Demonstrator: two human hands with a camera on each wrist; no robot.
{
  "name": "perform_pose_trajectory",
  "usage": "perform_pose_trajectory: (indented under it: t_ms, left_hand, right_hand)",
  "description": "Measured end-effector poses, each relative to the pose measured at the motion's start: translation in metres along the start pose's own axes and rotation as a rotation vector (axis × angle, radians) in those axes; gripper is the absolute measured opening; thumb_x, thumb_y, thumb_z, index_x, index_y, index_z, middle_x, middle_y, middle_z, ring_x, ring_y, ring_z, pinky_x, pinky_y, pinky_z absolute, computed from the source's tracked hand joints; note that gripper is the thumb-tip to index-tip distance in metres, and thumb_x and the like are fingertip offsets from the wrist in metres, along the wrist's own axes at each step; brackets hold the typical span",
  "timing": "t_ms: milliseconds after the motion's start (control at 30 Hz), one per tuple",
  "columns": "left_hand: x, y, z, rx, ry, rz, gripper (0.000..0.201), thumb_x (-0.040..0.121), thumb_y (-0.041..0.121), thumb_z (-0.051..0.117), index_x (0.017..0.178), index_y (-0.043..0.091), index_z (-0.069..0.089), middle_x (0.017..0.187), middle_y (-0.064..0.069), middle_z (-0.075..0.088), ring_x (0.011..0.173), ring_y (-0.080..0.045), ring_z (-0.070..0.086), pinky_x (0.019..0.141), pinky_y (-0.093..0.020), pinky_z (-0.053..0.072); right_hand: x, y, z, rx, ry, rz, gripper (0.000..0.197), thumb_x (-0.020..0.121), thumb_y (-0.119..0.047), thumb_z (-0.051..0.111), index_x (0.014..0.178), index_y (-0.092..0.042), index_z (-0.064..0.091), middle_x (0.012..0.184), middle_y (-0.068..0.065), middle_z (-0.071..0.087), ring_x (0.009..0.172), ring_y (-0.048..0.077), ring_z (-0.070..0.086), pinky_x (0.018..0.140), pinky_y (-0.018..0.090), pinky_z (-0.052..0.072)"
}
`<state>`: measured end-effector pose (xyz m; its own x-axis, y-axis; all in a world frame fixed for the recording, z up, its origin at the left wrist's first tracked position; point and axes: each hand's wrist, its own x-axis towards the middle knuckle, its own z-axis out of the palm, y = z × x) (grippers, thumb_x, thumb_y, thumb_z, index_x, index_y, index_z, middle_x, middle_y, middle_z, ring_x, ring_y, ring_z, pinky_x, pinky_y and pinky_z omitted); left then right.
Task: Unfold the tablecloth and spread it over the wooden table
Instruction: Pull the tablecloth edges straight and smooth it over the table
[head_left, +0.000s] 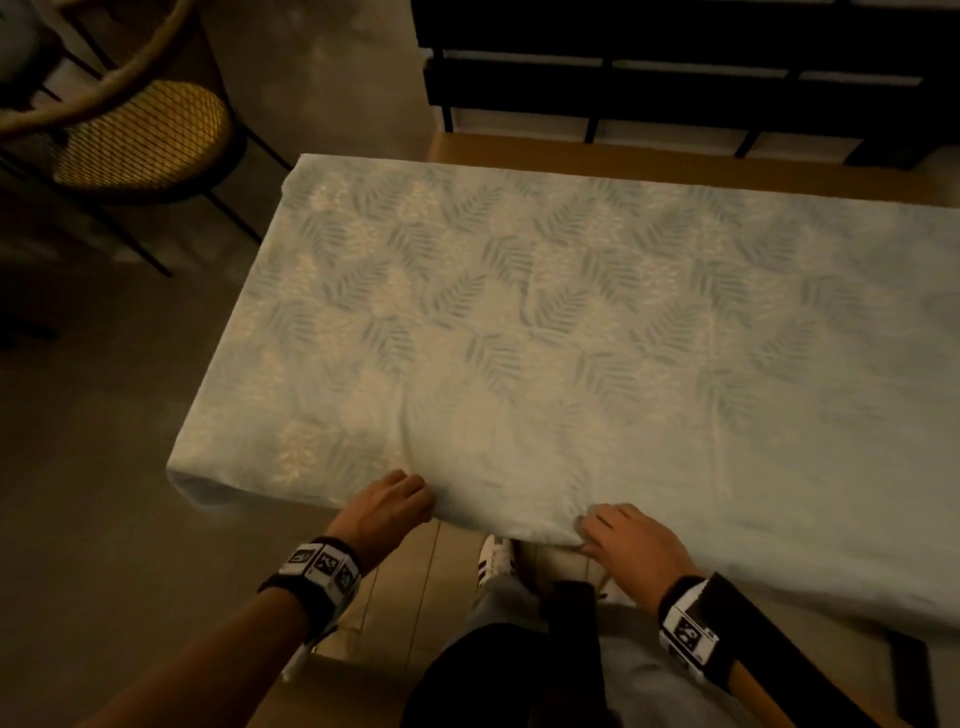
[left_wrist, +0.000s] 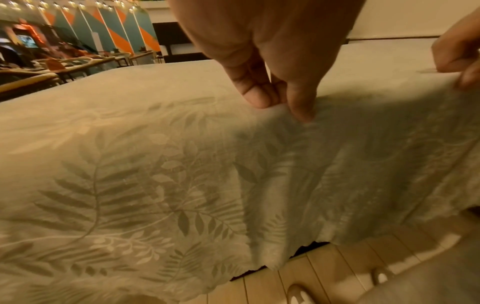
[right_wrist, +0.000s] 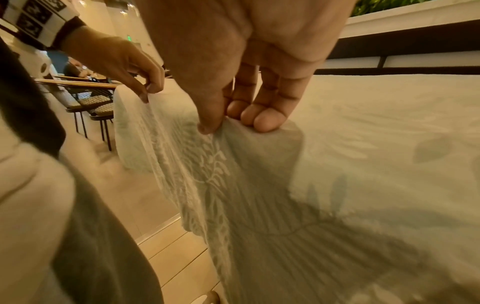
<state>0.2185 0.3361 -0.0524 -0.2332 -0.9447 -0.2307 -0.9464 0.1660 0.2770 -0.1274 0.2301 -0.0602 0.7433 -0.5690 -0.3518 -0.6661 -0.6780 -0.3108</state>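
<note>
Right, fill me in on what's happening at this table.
A person is laying a leaf-patterned tablecloth over the wooden table. It is already unfolded and covers most of the top, with a bare strip of wood showing along the far edge. The left hand and right hand each pinch the near edge of the cloth, which hangs over the side in front of the person. Some wrinkles remain between the hands. A woven-seat chair stands off the far left corner.

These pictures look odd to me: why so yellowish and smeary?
Head view: dim, warm light, soft throughout, corners dark. Left wrist view: the left hand shadows the tablecloth; the background is blurred. Right wrist view: the right hand looms large, edges smeared.
</note>
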Motion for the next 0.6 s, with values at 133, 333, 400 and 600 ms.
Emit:
perform_pose_trajectory:
  t_ms: [133,333,400,600]
  left_hand:
    - [-0.009,0.006,0.002,-0.030,0.022,-0.012,0.019,0.089,0.034,0.049,0.086,0.023,0.065,0.085,0.005,0.065,0.075,-0.017,0.061,0.052,-0.029,0.055]
    - [-0.006,0.010,-0.002,-0.010,0.063,0.037,0.012,0.083,0.035,0.056,0.079,0.027,0.062,0.078,0.010,0.064,0.073,-0.008,0.053,0.051,-0.020,0.049]
    - [-0.005,0.007,-0.002,0.033,0.045,0.048,0.017,0.081,0.040,0.052,0.077,0.028,0.063,0.078,0.011,0.064,0.075,-0.006,0.049,0.051,-0.019,0.048]
    - [-0.020,0.029,0.015,-0.199,-0.260,0.000,0.014,0.090,0.043,0.057,0.086,0.031,0.063,0.082,0.013,0.068,0.073,-0.009,0.067,0.061,-0.022,0.053]
  right_hand:
    - [-0.006,0.001,0.006,0.003,0.012,0.008,0.041,0.070,-0.028,0.081,0.092,-0.031,0.046,0.088,-0.002,0.069,0.070,0.023,0.066,0.052,0.032,0.057]
    - [-0.003,-0.005,-0.004,-0.040,-0.016,0.070,0.048,0.062,-0.026,0.092,0.086,-0.029,0.051,0.084,-0.005,0.067,0.068,0.020,0.064,0.048,0.029,0.054]
    - [-0.003,-0.012,-0.013,-0.023,-0.032,0.097,0.024,0.081,-0.026,0.077,0.095,-0.023,0.057,0.101,0.000,0.065,0.087,0.026,0.064,0.063,0.036,0.055]
    - [-0.036,-0.011,-0.023,0.155,-0.117,0.243,0.026,0.095,-0.046,0.050,0.102,-0.024,0.061,0.106,-0.003,0.061,0.099,0.020,0.058,0.070,0.029,0.037]
